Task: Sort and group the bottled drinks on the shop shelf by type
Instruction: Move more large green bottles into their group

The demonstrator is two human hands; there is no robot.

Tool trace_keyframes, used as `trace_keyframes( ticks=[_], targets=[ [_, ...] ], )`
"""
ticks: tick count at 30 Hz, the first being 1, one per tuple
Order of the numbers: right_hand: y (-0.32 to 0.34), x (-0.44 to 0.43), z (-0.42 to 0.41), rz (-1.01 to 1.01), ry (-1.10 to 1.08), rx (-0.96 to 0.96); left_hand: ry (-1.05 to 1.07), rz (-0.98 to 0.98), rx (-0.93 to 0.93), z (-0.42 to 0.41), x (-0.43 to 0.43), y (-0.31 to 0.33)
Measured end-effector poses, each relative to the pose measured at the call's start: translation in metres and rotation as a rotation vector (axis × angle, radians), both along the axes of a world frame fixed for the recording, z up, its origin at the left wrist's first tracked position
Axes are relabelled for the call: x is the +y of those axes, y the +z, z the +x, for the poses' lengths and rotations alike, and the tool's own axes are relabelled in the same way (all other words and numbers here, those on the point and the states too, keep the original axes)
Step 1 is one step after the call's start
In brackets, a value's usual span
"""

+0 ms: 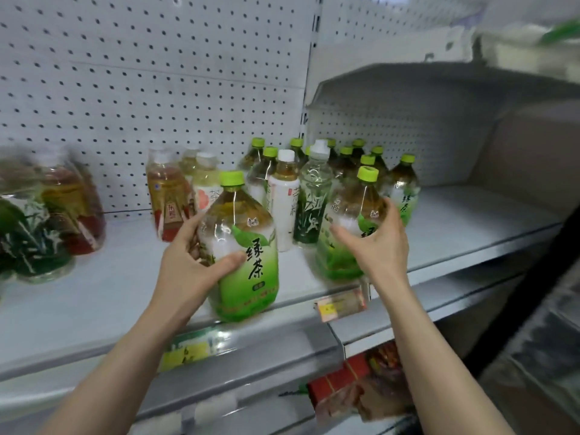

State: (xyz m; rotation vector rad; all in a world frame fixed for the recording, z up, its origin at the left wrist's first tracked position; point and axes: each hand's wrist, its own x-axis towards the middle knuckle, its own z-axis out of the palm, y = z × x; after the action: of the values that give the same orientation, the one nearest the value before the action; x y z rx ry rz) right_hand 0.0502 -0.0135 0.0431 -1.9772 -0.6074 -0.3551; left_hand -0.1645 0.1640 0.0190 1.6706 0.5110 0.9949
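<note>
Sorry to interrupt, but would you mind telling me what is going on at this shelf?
A person is sorting bottled teas on a shop shelf. The left hand grips a green tea bottle at the shelf's front edge, and the right hand holds a second green tea bottle beside the green-capped group behind. Two white-capped bottles stand mixed into that group, not yet separated.

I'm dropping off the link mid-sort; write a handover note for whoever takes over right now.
Left hand grips a green tea bottle at the shelf front edge.
Right hand holds a second green tea bottle beside it.
Done: green-capped cluster grouped at the back right.
To do: two white-capped bottles stand among that cluster; red-label bottles sit mixed with others further left.
</note>
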Motion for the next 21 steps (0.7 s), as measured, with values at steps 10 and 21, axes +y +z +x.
trace_keyframes(
  ticks=[10,21],
  targets=[
    [-0.007,-0.059,0.144,-0.040,-0.024,0.002,0.052,0.034,-0.016,0.115,-0.081,-0.007],
    [-0.009,-0.078,0.199,-0.146,0.031,-0.015,0.036,0.117,0.074,0.212,-0.115,-0.001]
  ],
)
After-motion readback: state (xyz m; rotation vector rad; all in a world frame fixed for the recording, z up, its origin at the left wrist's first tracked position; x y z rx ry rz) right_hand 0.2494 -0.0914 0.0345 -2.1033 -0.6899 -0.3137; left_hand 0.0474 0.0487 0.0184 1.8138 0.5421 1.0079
